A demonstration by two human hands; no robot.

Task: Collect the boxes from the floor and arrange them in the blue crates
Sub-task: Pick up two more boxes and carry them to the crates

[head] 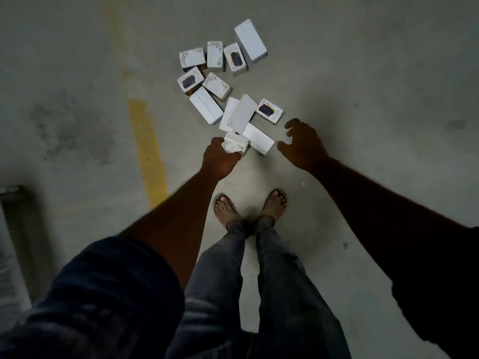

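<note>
Several small white boxes lie scattered on the concrete floor (363,86) ahead of my feet. My left hand (219,161) grips a small white box (235,145) at the near edge of the pile. My right hand (302,145) hovers to the right with fingers spread and curved, holding nothing, just beside a plain white box (259,141). A printed box with a dark picture (269,110) lies just beyond that hand. A large white box (251,40) stands at the far end. No blue crate is in view.
A worn yellow line (147,149) runs along the floor left of the pile. My two feet in sandals (248,207) stand just behind the boxes. A grey edge of some object (10,229) shows at the left border.
</note>
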